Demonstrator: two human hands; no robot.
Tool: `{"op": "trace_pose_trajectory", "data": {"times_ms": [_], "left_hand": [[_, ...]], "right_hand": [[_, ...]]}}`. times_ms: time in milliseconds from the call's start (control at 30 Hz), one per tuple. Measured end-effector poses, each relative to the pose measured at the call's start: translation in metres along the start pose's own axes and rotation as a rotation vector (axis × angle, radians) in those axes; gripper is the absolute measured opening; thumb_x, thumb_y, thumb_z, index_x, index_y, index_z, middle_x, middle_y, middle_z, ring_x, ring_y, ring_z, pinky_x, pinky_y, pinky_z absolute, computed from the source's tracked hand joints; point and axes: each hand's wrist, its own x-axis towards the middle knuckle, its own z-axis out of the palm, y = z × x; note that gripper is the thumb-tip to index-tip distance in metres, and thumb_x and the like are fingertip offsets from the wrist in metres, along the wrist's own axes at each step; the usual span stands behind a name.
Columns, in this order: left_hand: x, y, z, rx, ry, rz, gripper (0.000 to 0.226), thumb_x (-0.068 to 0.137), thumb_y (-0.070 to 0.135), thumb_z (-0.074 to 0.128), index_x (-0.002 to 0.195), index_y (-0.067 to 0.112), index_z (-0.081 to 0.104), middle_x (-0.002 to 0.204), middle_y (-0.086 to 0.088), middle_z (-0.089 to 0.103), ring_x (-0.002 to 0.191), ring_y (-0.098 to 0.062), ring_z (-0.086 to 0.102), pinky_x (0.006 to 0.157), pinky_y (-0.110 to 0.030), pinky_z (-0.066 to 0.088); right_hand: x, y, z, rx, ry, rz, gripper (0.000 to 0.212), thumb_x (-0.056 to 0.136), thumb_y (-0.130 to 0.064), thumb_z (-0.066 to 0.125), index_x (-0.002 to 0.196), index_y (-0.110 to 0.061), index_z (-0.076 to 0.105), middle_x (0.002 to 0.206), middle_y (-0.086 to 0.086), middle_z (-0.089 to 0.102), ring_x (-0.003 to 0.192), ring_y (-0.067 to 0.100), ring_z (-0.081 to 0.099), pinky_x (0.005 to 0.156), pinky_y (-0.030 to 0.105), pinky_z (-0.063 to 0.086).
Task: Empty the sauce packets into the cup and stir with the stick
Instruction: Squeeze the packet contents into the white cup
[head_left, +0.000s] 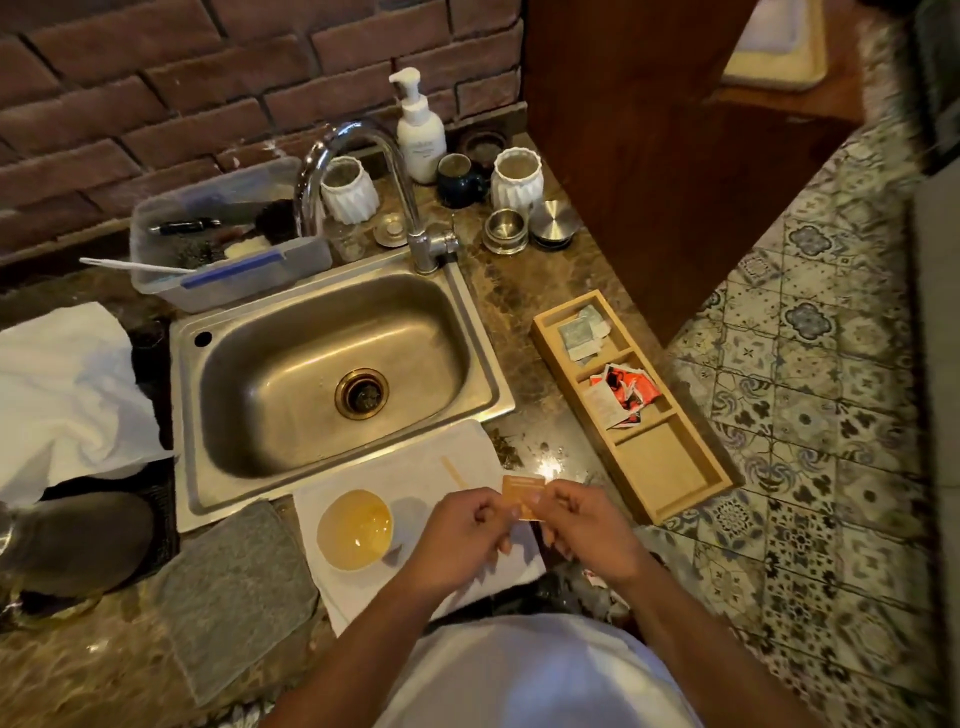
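Observation:
A small orange sauce packet (522, 493) is held above the white towel (415, 467) in front of the sink. My left hand (462, 535) pinches its left edge and my right hand (582, 530) pinches its right edge. To the left of my hands stands a small yellow cup (354, 529) on the towel, with a glossy yellowish inside. A thin wooden stick (453, 472) lies on the towel just beyond my left hand. A wooden tray (631, 402) at the right holds pale packets (583, 332) in its far compartment and red and white packets (623, 395) in its middle one.
A steel sink (332, 374) with a curved faucet (410, 208) fills the middle. A grey mat (234, 592) lies at the front left, and a white cloth (67, 395) at the far left. Behind the sink are a plastic tub (228, 265), a soap pump bottle (418, 130) and white ribbed jars (517, 179). Patterned floor tiles lie to the right.

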Motion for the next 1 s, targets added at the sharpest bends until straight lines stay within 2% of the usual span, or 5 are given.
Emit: {"op": "trace_pose_trajectory", "data": {"times_ms": [167,367,633,733,1000], "left_hand": [[0.032,0.002,0.029,0.014,-0.064,-0.063,0.028,0.098,0.017,0.063,0.070,0.017,0.066,0.056,0.002,0.065,0.047,-0.012,0.057,0.050,-0.023,0.047],[0.064,0.000,0.065,0.168,-0.044,-0.064,0.035,0.096,0.023,0.065,0.062,0.023,0.065,0.053,0.003,0.065,0.047,-0.012,0.058,0.056,-0.023,0.049],[0.087,-0.010,0.079,0.396,-0.017,-0.103,0.044,0.096,0.028,0.065,0.052,0.027,0.062,0.045,0.011,0.061,0.041,0.005,0.054,0.052,-0.008,0.040],[0.087,-0.017,0.078,0.415,-0.027,-0.130,0.039,0.094,0.027,0.067,0.055,0.026,0.064,0.049,0.009,0.064,0.039,0.006,0.054,0.056,-0.016,0.045],[0.092,-0.028,0.080,0.544,-0.017,-0.150,0.036,0.092,0.033,0.067,0.057,0.023,0.063,0.052,0.009,0.065,0.057,-0.014,0.066,0.071,-0.031,0.056]], "right_hand": [[0.005,0.023,-0.031,-0.120,-0.007,0.107,0.030,0.099,-0.021,0.062,0.070,-0.022,0.065,0.056,-0.001,0.064,0.044,0.007,0.052,0.050,0.021,0.042],[0.012,0.051,-0.055,-0.171,0.127,0.198,0.036,0.096,-0.030,0.064,0.069,-0.007,0.069,0.055,0.005,0.065,0.046,0.013,0.054,0.048,0.025,0.043],[0.032,0.057,-0.049,-0.341,0.137,0.287,0.029,0.094,-0.026,0.056,0.074,-0.009,0.070,0.070,0.007,0.075,0.064,0.024,0.069,0.064,0.036,0.056],[0.033,0.066,-0.043,-0.302,0.126,0.353,0.028,0.096,-0.018,0.053,0.070,-0.015,0.063,0.072,0.012,0.074,0.050,0.019,0.062,0.053,0.032,0.054],[0.034,0.067,-0.039,-0.480,0.120,0.406,0.028,0.092,-0.035,0.054,0.075,-0.017,0.067,0.073,0.004,0.075,0.066,0.021,0.073,0.073,0.040,0.062]]}}
